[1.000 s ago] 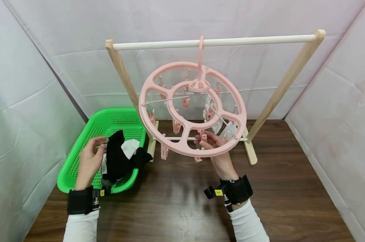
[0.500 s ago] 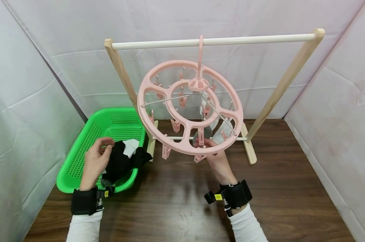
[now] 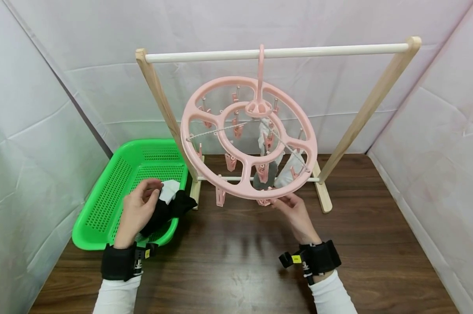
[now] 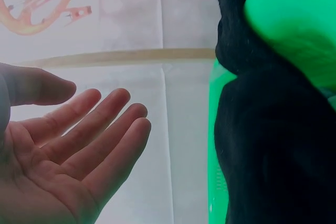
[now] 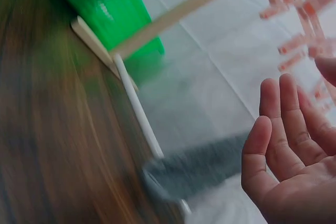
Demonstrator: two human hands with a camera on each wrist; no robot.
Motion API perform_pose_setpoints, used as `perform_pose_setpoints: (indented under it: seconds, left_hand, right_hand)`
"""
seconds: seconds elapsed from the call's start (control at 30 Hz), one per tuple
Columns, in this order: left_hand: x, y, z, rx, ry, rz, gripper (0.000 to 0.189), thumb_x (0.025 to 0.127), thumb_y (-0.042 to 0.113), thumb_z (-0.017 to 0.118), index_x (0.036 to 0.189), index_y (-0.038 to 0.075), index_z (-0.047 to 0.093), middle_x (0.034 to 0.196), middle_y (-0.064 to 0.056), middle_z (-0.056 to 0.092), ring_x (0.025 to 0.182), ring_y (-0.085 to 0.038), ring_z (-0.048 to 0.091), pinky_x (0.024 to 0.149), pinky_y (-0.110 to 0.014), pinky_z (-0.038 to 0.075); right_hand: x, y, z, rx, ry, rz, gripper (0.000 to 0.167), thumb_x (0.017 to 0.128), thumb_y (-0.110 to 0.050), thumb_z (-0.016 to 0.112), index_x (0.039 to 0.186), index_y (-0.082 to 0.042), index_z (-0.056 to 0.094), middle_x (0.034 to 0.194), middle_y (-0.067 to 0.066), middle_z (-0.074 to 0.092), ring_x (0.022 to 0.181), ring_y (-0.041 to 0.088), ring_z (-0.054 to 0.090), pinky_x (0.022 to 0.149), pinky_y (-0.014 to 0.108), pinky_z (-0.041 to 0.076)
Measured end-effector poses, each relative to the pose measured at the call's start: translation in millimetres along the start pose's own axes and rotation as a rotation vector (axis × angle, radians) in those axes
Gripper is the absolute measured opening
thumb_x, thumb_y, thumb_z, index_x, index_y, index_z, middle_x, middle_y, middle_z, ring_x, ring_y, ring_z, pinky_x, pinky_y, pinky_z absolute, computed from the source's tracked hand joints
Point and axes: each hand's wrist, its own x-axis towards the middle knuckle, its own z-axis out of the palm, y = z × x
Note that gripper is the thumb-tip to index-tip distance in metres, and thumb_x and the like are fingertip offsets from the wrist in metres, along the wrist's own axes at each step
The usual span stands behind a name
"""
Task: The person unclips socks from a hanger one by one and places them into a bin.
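My left hand [image 3: 139,212] hovers over the green basket [image 3: 88,213], fingers relaxed with nothing in them. Beneath and beside it lie a black sock [image 3: 183,203] and a white piece of cloth [image 3: 168,191]. In the left wrist view the black sock [image 4: 273,145] drapes by the basket's rim, apart from the fingers. My right hand [image 3: 297,216] is at the front rim of the pink round clip hanger [image 3: 236,190], loosely bent fingers near a clothespin [image 3: 264,202]; the right wrist view shows nothing held. A grey sock [image 3: 266,176] and a white sock [image 3: 289,171] hang from the hanger.
The hanger hooks over the white rail [image 3: 330,51] of a stand with wooden legs [image 3: 371,109]. A lower white bar [image 5: 137,106] joins the legs. Several pink clothespins [image 3: 230,162] dangle under the ring. Brown wooden tabletop [image 3: 228,261] lies in front; white curtains [image 3: 436,131] surround it.
My left hand has moved right across the basket. The right hand has drawn back from a clothespin inside the ring toward the front rim. The hanger has swung slightly, and the grey sock shows more fully.
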Motion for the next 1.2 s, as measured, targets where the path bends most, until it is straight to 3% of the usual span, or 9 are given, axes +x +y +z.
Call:
perform_pose_setpoints:
  seconds: [0.13, 0.23, 0.3, 0.4, 0.57, 0.77, 0.93, 1.1, 1.2]
  left_hand:
    - [-0.2, 62.5, -4.2, -0.010, -0.039, -0.028, 0.023, 0.098, 0.003, 0.053, 0.120, -0.002, 0.059, 0.112, -0.021, 0.063, 0.103, -0.038, 0.061, 0.083, -0.019, 0.047]
    - [-0.5, 76.1, -1.5, 0.011, -0.051, -0.048, 0.020, 0.096, -0.004, 0.053, 0.115, -0.005, 0.060, 0.110, -0.022, 0.064, 0.102, -0.037, 0.063, 0.080, -0.009, 0.043]
    - [-0.5, 78.0, 1.4, 0.016, -0.055, -0.053, 0.019, 0.095, -0.007, 0.053, 0.113, -0.006, 0.061, 0.109, -0.021, 0.065, 0.102, -0.036, 0.063, 0.079, -0.008, 0.042]
    - [-1.0, 76.6, 6.0, 0.012, -0.069, -0.046, 0.019, 0.094, -0.007, 0.054, 0.112, -0.005, 0.062, 0.110, -0.021, 0.064, 0.101, -0.036, 0.063, 0.081, -0.021, 0.049]
    - [-3.2, 75.9, 15.6, -0.025, -0.103, -0.026, 0.019, 0.095, -0.007, 0.054, 0.112, -0.006, 0.062, 0.109, -0.022, 0.064, 0.102, -0.037, 0.062, 0.084, -0.045, 0.051]
    - [-6.2, 76.4, 26.6, -0.039, -0.138, -0.006, 0.019, 0.095, -0.007, 0.054, 0.112, -0.004, 0.062, 0.108, -0.019, 0.065, 0.102, -0.034, 0.063, 0.083, -0.043, 0.051]
    - [-6.4, 79.4, 33.0, -0.056, -0.169, 0.004, 0.019, 0.095, -0.007, 0.055, 0.112, -0.004, 0.063, 0.107, -0.020, 0.066, 0.102, -0.034, 0.064, 0.084, -0.040, 0.052]
    - [-7.8, 82.6, 37.7, -0.066, -0.190, 0.019, 0.020, 0.095, -0.007, 0.055, 0.113, -0.005, 0.062, 0.109, -0.020, 0.065, 0.103, -0.034, 0.063, 0.087, -0.040, 0.050]
    - [-9.2, 84.5, 39.9, -0.076, -0.193, 0.018, 0.020, 0.095, -0.007, 0.054, 0.113, -0.005, 0.062, 0.109, -0.019, 0.066, 0.103, -0.033, 0.063, 0.087, -0.040, 0.050]
  right_hand:
    - [7.2, -9, -22, -0.045, 0.040, -0.033, 0.019, 0.094, -0.003, 0.063, 0.109, -0.013, 0.069, 0.097, -0.002, 0.068, 0.087, 0.013, 0.060, 0.080, 0.028, 0.049]
    - [11.4, -18, -38, -0.094, 0.043, -0.075, 0.023, 0.093, 0.000, 0.062, 0.116, -0.001, 0.065, 0.103, 0.001, 0.067, 0.092, 0.011, 0.060, 0.080, 0.027, 0.049]
    - [13.1, -23, -47, -0.125, 0.030, -0.100, 0.029, 0.094, -0.001, 0.061, 0.123, 0.005, 0.061, 0.111, 0.004, 0.066, 0.096, 0.011, 0.060, 0.082, 0.026, 0.049]
    - [14.1, -30, -59, -0.170, 0.011, -0.120, 0.036, 0.095, -0.003, 0.062, 0.129, 0.007, 0.056, 0.118, 0.005, 0.065, 0.101, 0.011, 0.060, 0.083, 0.025, 0.049]
    - [16.2, -33, -70, -0.230, 0.037, -0.107, 0.031, 0.095, -0.006, 0.062, 0.125, 0.003, 0.060, 0.105, -0.004, 0.067, 0.095, 0.009, 0.062, 0.079, 0.023, 0.050]
    - [19.2, -27, -69, -0.233, -0.001, -0.117, 0.029, 0.099, -0.009, 0.055, 0.123, 0.006, 0.060, 0.105, -0.001, 0.068, 0.093, 0.010, 0.062, 0.079, 0.025, 0.051]
    - [24.4, -22, -53, -0.178, -0.100, -0.144, 0.035, 0.102, -0.010, 0.050, 0.127, 0.014, 0.054, 0.115, 0.008, 0.068, 0.105, 0.014, 0.061, 0.082, 0.026, 0.050]
    - [31.2, -22, -35, -0.152, -0.138, -0.160, 0.036, 0.102, -0.007, 0.049, 0.132, 0.014, 0.049, 0.122, 0.019, 0.062, 0.113, 0.022, 0.059, 0.086, 0.027, 0.048]
    - [38.1, -23, -28, -0.173, -0.153, -0.225, 0.035, 0.100, 0.000, 0.048, 0.132, 0.015, 0.048, 0.124, 0.015, 0.060, 0.112, 0.021, 0.060, 0.086, 0.026, 0.048]
